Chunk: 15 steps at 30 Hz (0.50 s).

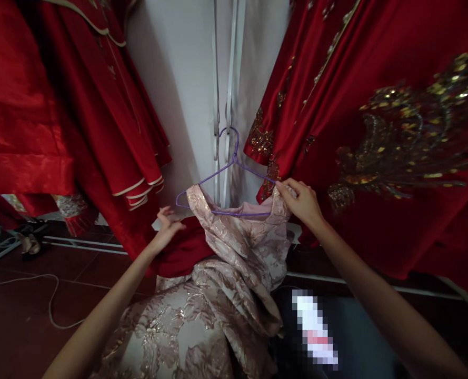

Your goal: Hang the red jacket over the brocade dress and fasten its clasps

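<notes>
A pale pink dress [239, 245] with a raised gold floral pattern hangs by its shoulder straps from a purple wire hanger [235, 158]. The fingers of my right hand [301, 202] are closed on the strap at the hanger's right end. To the left of the dress, my left hand [166, 230] is in the air, fingers apart and holding nothing. The hanger's left end sticks out past the left strap, close to that hand. Lower down, the skirt spreads in folds toward me.
Red garments [111, 105] hang on the left, and a red gown [376, 131] with gold sequins hangs on the right. Pale metal poles [228, 105] stand behind the hanger. A thin cable [52, 300] lies on the dark floor, with a shoe [29, 245] farther back.
</notes>
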Motion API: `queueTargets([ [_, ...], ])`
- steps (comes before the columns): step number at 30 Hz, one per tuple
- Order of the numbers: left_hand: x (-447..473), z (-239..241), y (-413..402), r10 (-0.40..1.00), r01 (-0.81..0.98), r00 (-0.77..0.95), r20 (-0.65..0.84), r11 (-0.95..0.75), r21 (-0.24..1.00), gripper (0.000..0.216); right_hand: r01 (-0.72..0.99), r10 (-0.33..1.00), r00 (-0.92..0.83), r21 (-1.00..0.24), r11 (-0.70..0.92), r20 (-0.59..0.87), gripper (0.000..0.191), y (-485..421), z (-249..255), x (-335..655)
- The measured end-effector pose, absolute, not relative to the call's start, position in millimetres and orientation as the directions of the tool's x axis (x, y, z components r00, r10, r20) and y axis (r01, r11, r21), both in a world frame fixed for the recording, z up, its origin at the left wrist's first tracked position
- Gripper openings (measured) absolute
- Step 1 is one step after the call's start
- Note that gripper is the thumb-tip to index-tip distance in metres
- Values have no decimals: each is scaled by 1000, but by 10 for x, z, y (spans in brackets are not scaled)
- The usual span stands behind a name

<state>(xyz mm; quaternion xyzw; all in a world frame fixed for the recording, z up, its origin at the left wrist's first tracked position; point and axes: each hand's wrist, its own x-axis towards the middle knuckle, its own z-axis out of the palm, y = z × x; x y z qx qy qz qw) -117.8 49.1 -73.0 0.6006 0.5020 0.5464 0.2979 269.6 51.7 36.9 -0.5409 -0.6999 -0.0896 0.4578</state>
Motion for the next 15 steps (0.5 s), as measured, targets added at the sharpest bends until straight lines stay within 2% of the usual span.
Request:
queueTargets([
  [2, -1287, -891, 361, 919, 492, 59, 390, -367, 789, 76, 838, 673, 10, -374, 398, 740, 29, 529, 361, 2696],
  [4, -1404, -936, 285, 921, 631, 171, 351, -376, 679, 67, 836, 673, 13, -377, 399, 740, 29, 541, 354, 2701],
  [6, -1533, -880, 276, 934, 687, 240, 265, -356, 633, 50, 832, 676, 13, -383, 402, 737, 30, 552, 351, 2707],
  [9, -1708, -707, 380, 936, 685, 300, 184, -345, 642, 24, 823, 675, 13, -391, 411, 737, 31, 570, 349, 2710],
  [12, -1756, -497, 597, 953, 687, 222, 206, -303, 661, 30, 818, 667, 20, -396, 418, 745, 32, 580, 346, 2711],
  [15, -1615, -205, 864, 958, 741, 34, 286, -217, 636, 35, 823, 660, 20, -387, 415, 751, 33, 561, 365, 2717],
])
